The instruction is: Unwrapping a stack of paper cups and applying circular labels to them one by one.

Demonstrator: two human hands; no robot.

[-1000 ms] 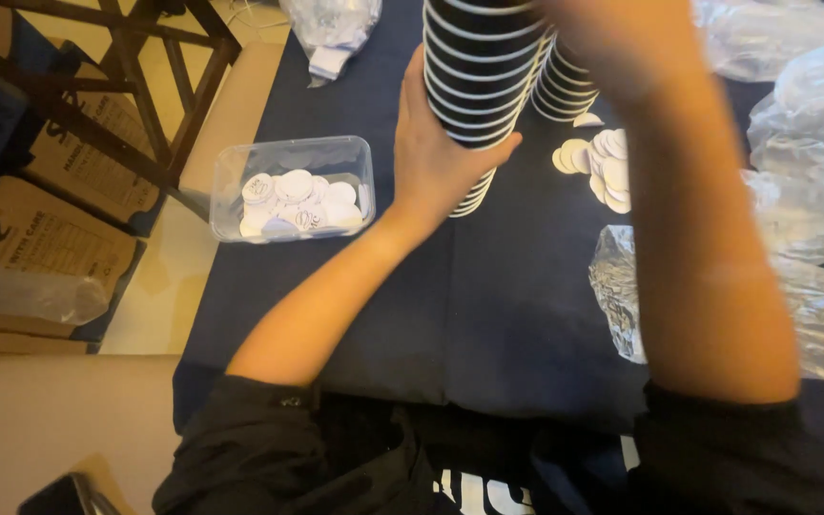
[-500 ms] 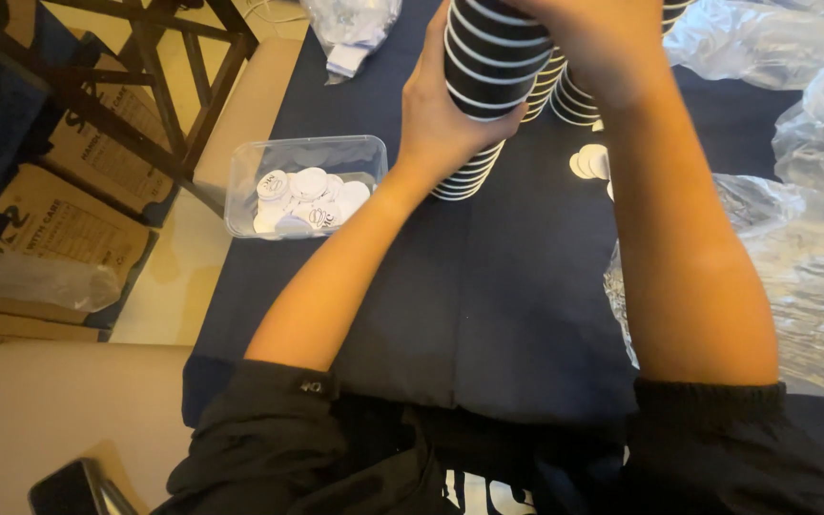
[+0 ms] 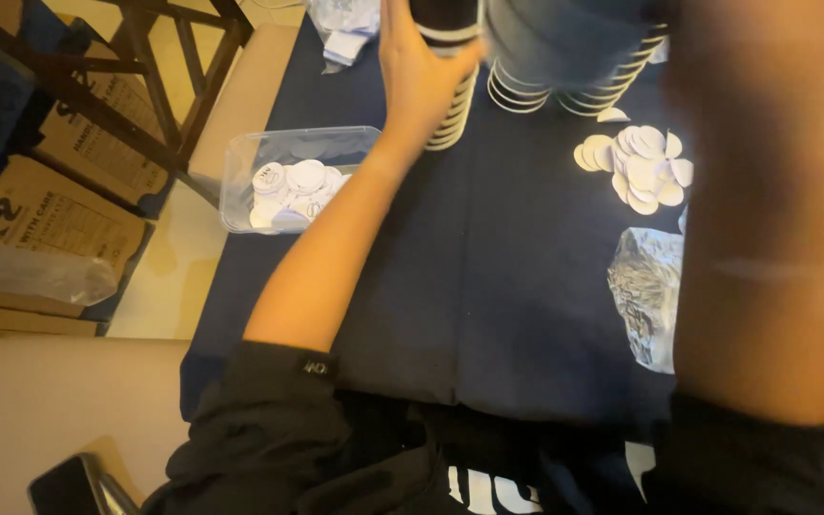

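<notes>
The left hand wraps around a tall stack of dark cups with pale rims, thumb on the near side and fingers behind, gripping it near the top edge of the view. The stack's foot stands on the dark blue cloth that covers the table; its upper part runs out of view. Just right of it stand more cup stacks, close together and partly blurred. The right forearm rises large and blurred along the right side; the right hand itself is out of sight above the frame, so its grip cannot be told.

Left of the held stack, near the cloth's left edge, sits a clear plastic tub with white round stickers in it. A loose heap of white discs lies on the cloth right of the stacks, and crumpled clear wrap lies below that, beside the forearm. Between tub, discs and the person's body the cloth is a broad bare stretch.

Off the table's left edge are a pale bench, a dark wooden frame and cardboard boxes on the floor. A phone lies at the lower left.
</notes>
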